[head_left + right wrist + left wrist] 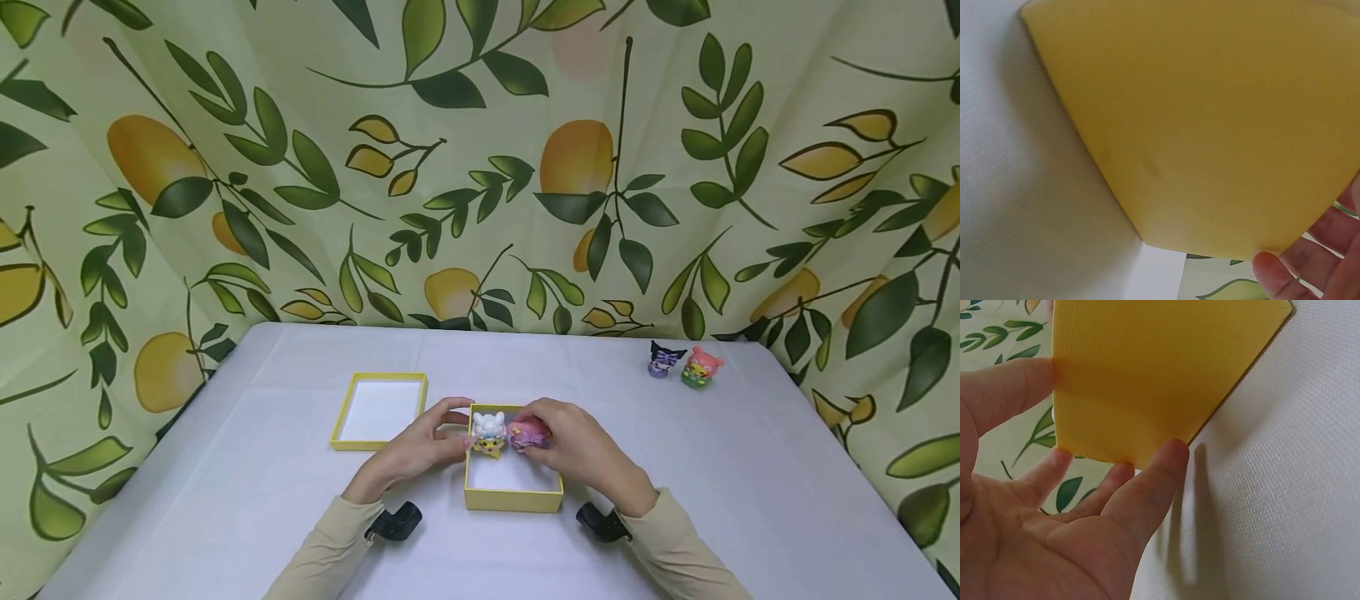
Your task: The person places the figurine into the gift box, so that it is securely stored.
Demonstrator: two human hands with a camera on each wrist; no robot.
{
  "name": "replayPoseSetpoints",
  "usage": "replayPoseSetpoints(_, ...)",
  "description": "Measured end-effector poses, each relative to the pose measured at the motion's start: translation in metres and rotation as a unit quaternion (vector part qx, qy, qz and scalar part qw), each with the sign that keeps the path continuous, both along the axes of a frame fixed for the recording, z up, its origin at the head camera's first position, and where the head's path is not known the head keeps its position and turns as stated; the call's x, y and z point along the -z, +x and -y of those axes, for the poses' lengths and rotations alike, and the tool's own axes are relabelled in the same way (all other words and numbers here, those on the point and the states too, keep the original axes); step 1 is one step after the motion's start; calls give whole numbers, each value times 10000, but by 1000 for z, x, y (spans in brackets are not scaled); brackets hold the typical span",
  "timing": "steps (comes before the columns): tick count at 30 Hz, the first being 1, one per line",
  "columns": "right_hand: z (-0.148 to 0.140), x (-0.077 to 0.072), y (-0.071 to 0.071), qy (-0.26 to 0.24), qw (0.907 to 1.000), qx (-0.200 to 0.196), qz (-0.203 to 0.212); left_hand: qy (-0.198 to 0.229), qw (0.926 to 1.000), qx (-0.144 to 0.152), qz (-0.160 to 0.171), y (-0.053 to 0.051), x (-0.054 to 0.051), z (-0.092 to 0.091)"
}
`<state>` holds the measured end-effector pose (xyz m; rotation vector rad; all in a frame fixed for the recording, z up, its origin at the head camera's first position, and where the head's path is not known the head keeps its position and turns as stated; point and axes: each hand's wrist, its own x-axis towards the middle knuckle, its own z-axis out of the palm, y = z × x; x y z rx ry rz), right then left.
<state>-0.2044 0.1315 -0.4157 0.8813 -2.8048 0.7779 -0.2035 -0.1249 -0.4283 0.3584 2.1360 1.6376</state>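
In the head view, a shallow yellow box (513, 498) with a white inside lies in front of the person. My left hand (423, 447) holds its far left corner; in the left wrist view the fingers (1150, 487) rest against the yellow side, the thumb at the rim. A figurine with a white hood (489, 425) sits inside along the left wall, beside the left thumb. Over the box's far right part, my right hand (577, 437) grips a pink figurine (527, 433), partly covered by the fingers. The right wrist view shows the box's outer wall; the pink figurine is hidden there.
A yellow-rimmed box lid (378, 412), white inside, lies to the left, behind the left hand. At the far right of the white-covered table (675, 533) stand a purple-and-black figurine (663, 360) and a pink-and-green one (701, 368). A patterned curtain (480, 200) hangs behind.
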Motion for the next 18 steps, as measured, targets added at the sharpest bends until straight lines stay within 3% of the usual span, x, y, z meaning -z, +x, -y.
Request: replayPoseSetpoints(18, 1, 3, 1, 143, 9976, 43, -669, -18, 10000, 0, 6, 0, -1, -1)
